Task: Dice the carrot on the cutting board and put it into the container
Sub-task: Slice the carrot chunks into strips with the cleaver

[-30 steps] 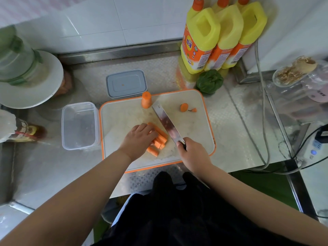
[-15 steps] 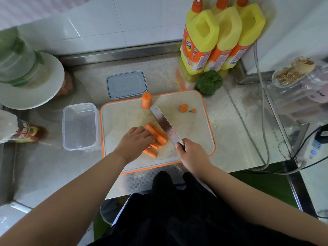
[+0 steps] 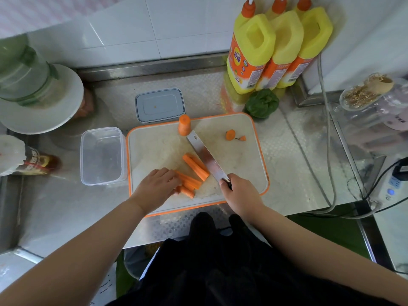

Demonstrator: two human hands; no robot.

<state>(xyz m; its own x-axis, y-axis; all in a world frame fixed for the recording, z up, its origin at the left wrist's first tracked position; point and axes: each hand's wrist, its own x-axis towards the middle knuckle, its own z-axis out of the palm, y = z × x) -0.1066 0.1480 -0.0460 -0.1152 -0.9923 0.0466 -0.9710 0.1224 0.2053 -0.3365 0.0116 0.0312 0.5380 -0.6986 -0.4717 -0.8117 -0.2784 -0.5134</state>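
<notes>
A: Where are the carrot pieces?

B: On the cutting board (image 3: pixel 247 151), the white one with the orange rim. A cluster of carrot sticks (image 3: pixel 195 165) lies near the board's centre, running from 10 o'clock down to 4 o'clock. A second bunch of thinner sticks (image 3: pixel 189 183) sits toward 7 o'clock of them, touching the left hand (image 3: pixel 154 186).

A: What is that hand doing?

B: Its fingers are curled down over the near ends of the thinner sticks, pressing them to the board. Whether it pinches them, I cannot tell.

A: And the other?

B: The right hand (image 3: pixel 239 194) is wrapped round the handle of the knife (image 3: pixel 206 157). The blade points to 11 o'clock and lies just beside the larger sticks, on their right edge.

A: Anything else on the board?

B: An uncut carrot stub (image 3: pixel 184 125) stands upright at 12 o'clock, by the blade tip. At 2 o'clock lie a round slice (image 3: pixel 230 135) and a small tip piece (image 3: pixel 242 138).

A: The container?

B: The clear container (image 3: pixel 101 155) sits at 9 o'clock, just beside the board, nothing visible inside. Its grey lid (image 3: pixel 160 104) lies at 11 o'clock on the steel counter (image 3: pixel 287 173).

A: Further back?

B: 3 yellow bottles (image 3: pixel 276 47) with orange caps stand at 1 o'clock, and a green vegetable (image 3: pixel 261 103) rests in front of them.
</notes>
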